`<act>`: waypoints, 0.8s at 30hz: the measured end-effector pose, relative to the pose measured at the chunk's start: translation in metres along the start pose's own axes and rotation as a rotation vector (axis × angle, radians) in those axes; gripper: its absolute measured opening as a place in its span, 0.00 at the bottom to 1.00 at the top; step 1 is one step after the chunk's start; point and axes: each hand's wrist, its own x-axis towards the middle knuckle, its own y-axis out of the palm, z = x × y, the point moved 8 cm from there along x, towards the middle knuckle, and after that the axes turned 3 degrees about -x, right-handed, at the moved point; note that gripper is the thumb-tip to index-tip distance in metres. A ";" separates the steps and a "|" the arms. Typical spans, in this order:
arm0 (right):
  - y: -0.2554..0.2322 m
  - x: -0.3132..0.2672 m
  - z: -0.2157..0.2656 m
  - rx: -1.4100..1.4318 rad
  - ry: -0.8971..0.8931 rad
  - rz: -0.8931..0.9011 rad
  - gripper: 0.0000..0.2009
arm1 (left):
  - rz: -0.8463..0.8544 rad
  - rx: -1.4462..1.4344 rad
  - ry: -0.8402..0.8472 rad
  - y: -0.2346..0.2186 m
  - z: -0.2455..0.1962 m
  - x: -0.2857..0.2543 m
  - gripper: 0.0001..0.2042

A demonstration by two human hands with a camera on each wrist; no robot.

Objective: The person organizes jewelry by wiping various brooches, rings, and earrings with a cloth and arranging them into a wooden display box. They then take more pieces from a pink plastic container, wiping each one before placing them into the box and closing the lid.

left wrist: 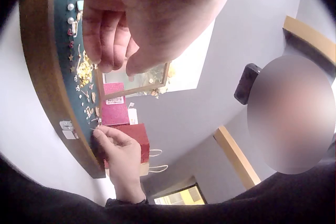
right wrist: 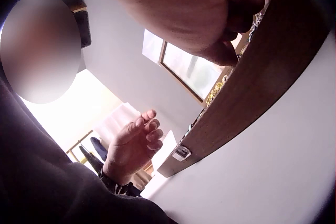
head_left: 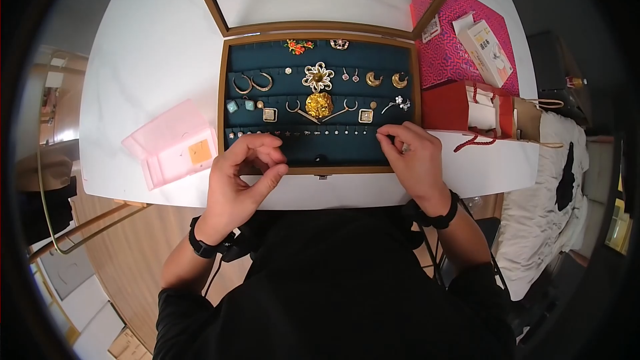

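A wooden jewelry box (head_left: 223, 93) with a dark teal lining lies with its glass lid raised. My right hand (head_left: 415, 160) is over its front right corner, thumb and index fingertip pinching a tiny stud earring at the right end of the front row of studs (head_left: 327, 133); the fingers mostly cover it. My left hand (head_left: 243, 170) hovers over the front left edge, fingers loosely bent and thumb apart, holding nothing. Behind the studs sit a gold brooch (head_left: 319, 105), a flower brooch (head_left: 318, 77), hoop earrings (head_left: 262, 81) and square earrings (head_left: 270, 115). A small dark piece (head_left: 319, 159) lies near the front.
A pink box (head_left: 170, 143) lies open on the white table (head_left: 153, 47) to the left. At the right are a red gift bag (head_left: 445, 108), a patterned pink box (head_left: 437, 40) and a small white carton (head_left: 487, 53). A metal clasp (head_left: 323, 177) marks the jewelry box's front.
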 end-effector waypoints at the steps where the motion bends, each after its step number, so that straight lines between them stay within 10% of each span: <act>1: 0.000 0.001 0.001 -0.025 -0.008 0.010 0.06 | -0.016 -0.001 -0.006 -0.003 0.001 -0.001 0.19; 24: 0.003 0.008 0.013 -0.202 -0.081 0.081 0.04 | -0.099 0.027 0.005 -0.024 0.018 -0.014 0.17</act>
